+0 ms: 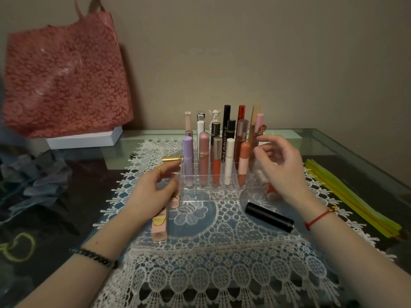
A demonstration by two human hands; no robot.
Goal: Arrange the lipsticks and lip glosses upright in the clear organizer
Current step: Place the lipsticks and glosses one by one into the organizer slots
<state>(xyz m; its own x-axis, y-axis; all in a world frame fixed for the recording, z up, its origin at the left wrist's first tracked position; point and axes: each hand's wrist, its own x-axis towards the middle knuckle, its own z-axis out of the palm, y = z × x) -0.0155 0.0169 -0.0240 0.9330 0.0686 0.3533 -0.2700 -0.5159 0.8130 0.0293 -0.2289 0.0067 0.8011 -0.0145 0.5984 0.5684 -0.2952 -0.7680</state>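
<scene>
Hovering beside the clear acrylic compartment organizer, the right hand hangs with fingers loosely curled, holding nothing. The left hand sits over the top end of a pink square-sided lip gloss tube lying on the white lace mat. It's blurred there, so I can't tell whether it pinches the tube. A black cylindrical lipstick lies flat just in front of the organizer. It looks light, rigid and slick, and it's likely to roll, so take it round the middle. A small red-and-white item is half hidden behind the right wrist and I can't make out what it is.
</scene>
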